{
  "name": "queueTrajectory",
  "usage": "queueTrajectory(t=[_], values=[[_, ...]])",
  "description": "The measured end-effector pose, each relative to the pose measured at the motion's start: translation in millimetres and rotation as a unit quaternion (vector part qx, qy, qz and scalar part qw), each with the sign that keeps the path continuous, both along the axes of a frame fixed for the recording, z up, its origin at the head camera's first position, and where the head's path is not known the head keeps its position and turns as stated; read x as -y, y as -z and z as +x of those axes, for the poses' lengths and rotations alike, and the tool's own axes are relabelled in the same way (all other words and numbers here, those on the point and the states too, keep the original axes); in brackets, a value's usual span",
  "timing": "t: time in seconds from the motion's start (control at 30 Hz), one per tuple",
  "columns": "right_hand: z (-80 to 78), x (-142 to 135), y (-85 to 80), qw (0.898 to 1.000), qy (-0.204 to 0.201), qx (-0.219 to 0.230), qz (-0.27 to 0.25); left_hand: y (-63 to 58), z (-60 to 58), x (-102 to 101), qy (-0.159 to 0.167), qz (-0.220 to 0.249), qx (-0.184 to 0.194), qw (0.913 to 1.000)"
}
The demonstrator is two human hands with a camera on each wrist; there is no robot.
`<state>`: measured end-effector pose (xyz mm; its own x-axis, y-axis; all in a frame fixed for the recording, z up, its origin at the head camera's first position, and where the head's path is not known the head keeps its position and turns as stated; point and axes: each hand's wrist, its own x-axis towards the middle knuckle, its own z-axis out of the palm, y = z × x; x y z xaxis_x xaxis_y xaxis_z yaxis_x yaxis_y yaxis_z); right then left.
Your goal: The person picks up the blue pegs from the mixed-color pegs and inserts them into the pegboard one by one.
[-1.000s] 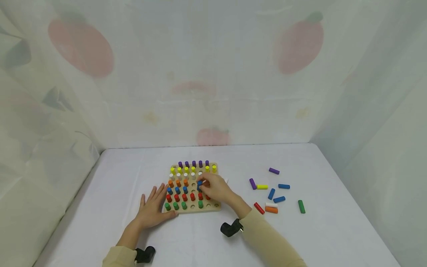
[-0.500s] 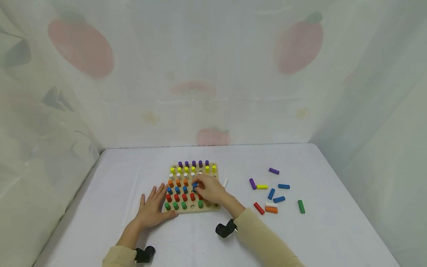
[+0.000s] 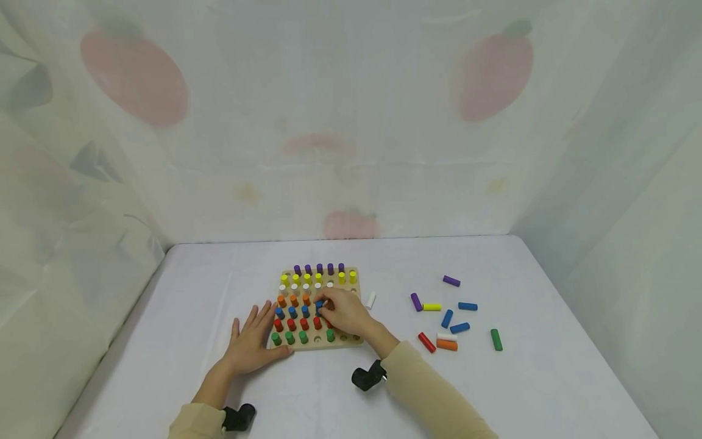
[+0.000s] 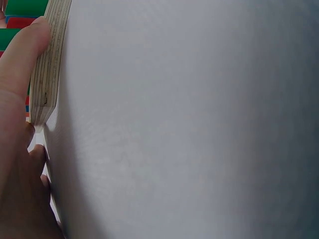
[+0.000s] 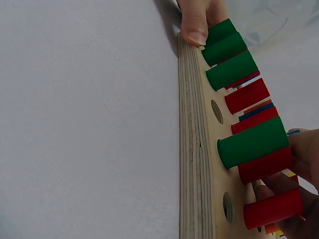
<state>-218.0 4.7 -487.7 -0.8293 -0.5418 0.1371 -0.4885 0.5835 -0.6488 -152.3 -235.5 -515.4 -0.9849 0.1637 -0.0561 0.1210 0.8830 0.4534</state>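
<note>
My right hand (image 3: 347, 312) pinches a blue peg (image 3: 319, 305) over the blue row of the wooden pegboard (image 3: 344, 344), just right of three standing blue pegs. The peg's lower end is hidden by my fingers. Spread at the board's left side, my left hand (image 3: 249, 347) has its thumb on the near left corner and fingertips along the left edge. The left wrist view has that thumb (image 4: 27, 45) against the layered plywood edge. Colored rows stand in the board: purple, yellow, white, orange, blue, red and green (image 5: 249, 144), with some bare holes among them.
A loose white peg (image 3: 371, 300) lies just right of the board. Farther right are scattered several more: purple (image 3: 451, 281), yellow (image 3: 431, 307), blue (image 3: 468, 306), red (image 3: 426, 342), orange (image 3: 446, 346) and green (image 3: 496, 339). Pale curtains enclose the white-covered table (image 3: 548, 390).
My right hand has shifted slightly left with the blue peg, bringing it beside the other blue pegs. The loose white peg by the board has come into fuller view. My left hand stays put.
</note>
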Motion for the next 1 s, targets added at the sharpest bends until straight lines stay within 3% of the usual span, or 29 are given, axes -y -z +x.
queueTrajectory(t=[0.53,1.0], values=[[2.4,2.3,-5.1,1.000,0.001,0.021,0.007,0.8,0.3,0.4,0.002,-0.004,-0.002,1.0000],[0.6,0.6,-4.7,0.999,-0.023,-0.012,0.023,2.1,-1.5,-0.3,0.000,-0.009,-0.002,1.0000]])
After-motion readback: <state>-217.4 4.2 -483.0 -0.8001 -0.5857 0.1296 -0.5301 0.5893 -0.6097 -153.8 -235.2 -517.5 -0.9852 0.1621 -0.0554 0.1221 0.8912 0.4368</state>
